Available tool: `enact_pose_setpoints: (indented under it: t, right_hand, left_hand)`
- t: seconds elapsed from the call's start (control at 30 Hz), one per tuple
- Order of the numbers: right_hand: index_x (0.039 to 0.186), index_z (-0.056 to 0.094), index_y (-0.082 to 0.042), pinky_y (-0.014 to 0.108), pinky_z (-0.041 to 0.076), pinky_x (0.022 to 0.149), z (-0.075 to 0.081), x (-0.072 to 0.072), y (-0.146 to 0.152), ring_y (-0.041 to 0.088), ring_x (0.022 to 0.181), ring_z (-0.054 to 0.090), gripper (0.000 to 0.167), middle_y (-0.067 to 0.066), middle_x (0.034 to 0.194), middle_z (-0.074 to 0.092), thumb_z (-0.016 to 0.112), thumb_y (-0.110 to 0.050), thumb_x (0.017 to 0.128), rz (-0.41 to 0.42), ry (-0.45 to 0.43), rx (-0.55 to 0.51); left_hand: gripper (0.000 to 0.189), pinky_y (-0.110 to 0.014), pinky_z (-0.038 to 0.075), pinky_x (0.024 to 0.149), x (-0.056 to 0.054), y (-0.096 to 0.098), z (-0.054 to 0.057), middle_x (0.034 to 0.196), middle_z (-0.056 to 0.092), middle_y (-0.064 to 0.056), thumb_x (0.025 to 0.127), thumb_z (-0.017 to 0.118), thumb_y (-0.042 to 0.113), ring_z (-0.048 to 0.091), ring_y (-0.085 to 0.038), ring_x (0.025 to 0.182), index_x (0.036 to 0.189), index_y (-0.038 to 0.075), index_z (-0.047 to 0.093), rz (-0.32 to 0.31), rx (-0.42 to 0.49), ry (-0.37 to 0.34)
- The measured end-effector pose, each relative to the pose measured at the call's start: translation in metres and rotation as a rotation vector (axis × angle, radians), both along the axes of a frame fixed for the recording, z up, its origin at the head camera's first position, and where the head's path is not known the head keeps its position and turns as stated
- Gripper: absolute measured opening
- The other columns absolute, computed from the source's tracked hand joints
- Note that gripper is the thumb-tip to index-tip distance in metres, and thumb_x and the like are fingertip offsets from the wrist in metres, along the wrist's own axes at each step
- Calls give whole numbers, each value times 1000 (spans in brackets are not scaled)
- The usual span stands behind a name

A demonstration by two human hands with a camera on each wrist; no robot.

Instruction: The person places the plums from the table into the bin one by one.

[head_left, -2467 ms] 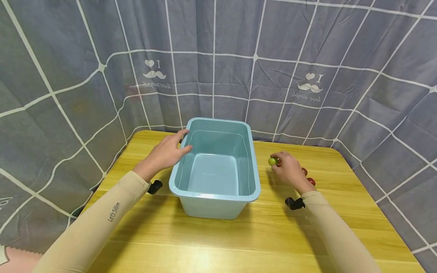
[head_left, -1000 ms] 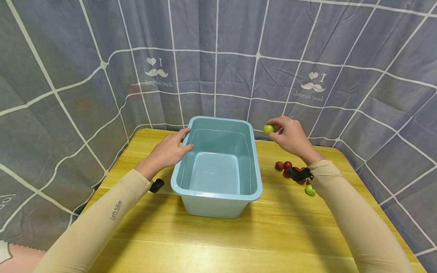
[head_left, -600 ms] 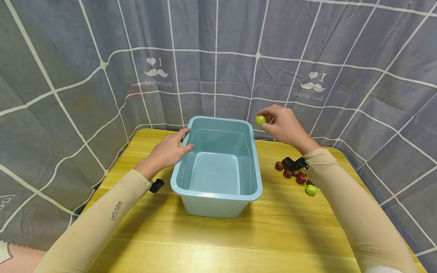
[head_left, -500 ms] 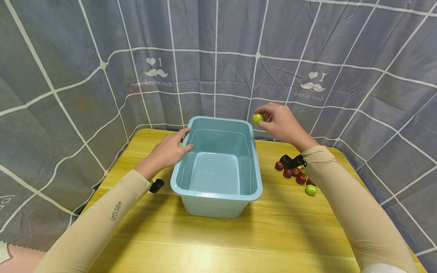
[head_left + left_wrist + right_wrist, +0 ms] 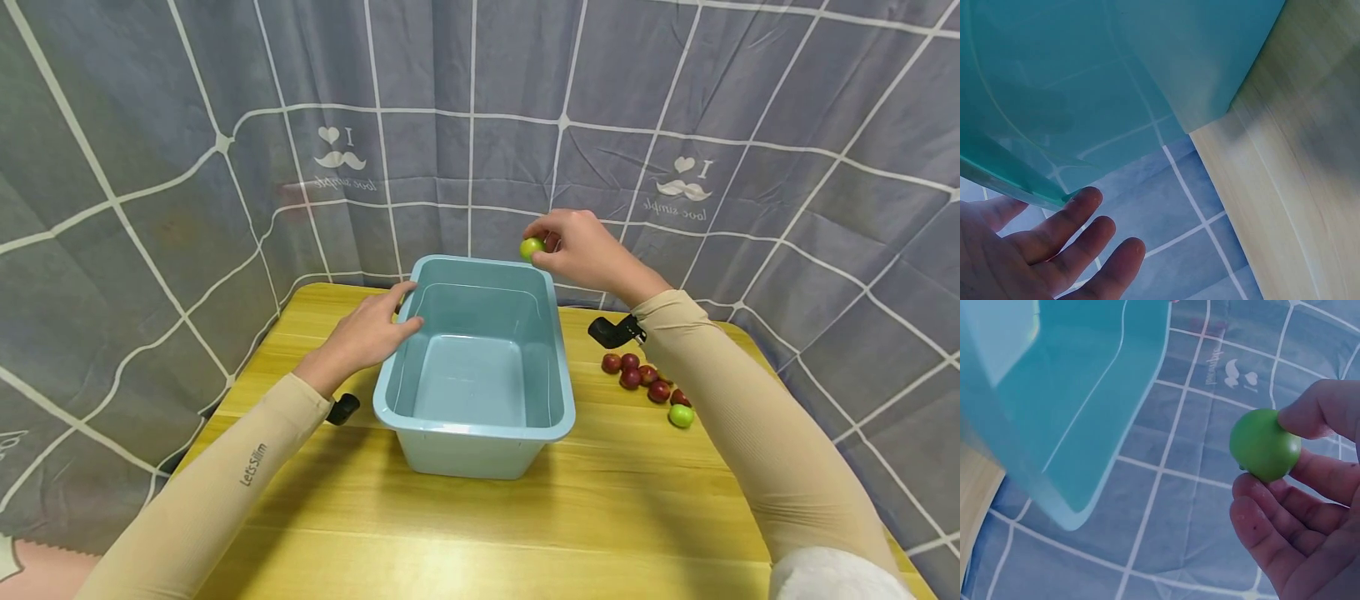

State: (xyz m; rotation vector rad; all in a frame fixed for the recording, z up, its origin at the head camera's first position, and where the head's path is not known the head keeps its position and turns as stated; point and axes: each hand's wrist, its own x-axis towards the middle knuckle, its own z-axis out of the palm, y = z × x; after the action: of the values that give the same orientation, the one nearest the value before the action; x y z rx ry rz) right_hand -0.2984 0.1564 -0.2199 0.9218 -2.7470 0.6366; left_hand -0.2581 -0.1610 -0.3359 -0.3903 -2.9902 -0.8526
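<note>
A light blue plastic tub (image 5: 480, 454) stands on the table, with nothing inside it. My left hand (image 5: 367, 333) rests at the tub's left rim, thumb and index finger spread along it; in the left wrist view the other fingers (image 5: 1116, 265) extend loosely below the rim. My right hand (image 5: 585, 250) is raised over the tub's far right corner. Between its thumb and fingers it pinches a small, smooth, round green fruit (image 5: 1264, 445), which overlaps the back rim in the head view.
Several small dark red round fruits (image 5: 630, 378) lie grouped on the wooden table (image 5: 450, 542) right of the tub. A second green fruit (image 5: 681, 416) sits at their near end. A grey grid-patterned curtain (image 5: 510, 83) hangs behind and around the table.
My right hand took the green fruit from the group on the table, lifted it, and has moved left with it to the tub's far right corner. My left hand has stayed at the rim.
</note>
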Motion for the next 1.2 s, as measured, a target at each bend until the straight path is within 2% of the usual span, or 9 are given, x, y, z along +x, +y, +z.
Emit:
enact_pose_setpoints:
  t: [0.23,0.4,0.6,0.93,1.2]
  right_hand:
    - [119,72,-7,32,50,78,9,-6,-21,20,87,61,30,6,101,69,63,-13,91,54,-48,42]
    - [111,75,-8,31,48,77,9,-12,-35,20,84,59,24,5,95,69,63,-12,90,105,-51,78]
    - [110,75,-8,31,50,80,5,-15,-52,17,85,62,24,4,97,72,63,-12,90,146,-79,119]
    - [120,72,-6,33,53,88,-6,-18,-73,18,96,64,30,6,109,71,64,-12,92,183,-186,253]
    - [118,73,-7,34,52,89,-18,-23,-81,19,97,63,27,5,107,70,65,-12,92,213,-215,337]
  left_hand:
    - [69,-61,45,95,0,-1,0,142,54,-15,99,48,51,51,-37,129,159,24,28,-4,1,1]
    - [69,-61,45,96,0,-1,0,143,54,-15,99,48,52,50,-38,131,160,25,27,1,-1,0]
    - [69,-63,44,97,-2,-2,-1,142,54,-15,100,49,50,49,-38,132,159,24,28,1,-2,1]
    - [69,-61,45,97,-2,-2,-1,143,54,-15,99,48,52,51,-37,130,160,26,27,9,1,-12]
    - [69,-61,44,97,-1,-1,-1,143,54,-14,100,48,51,50,-36,131,160,26,26,14,-5,-17]
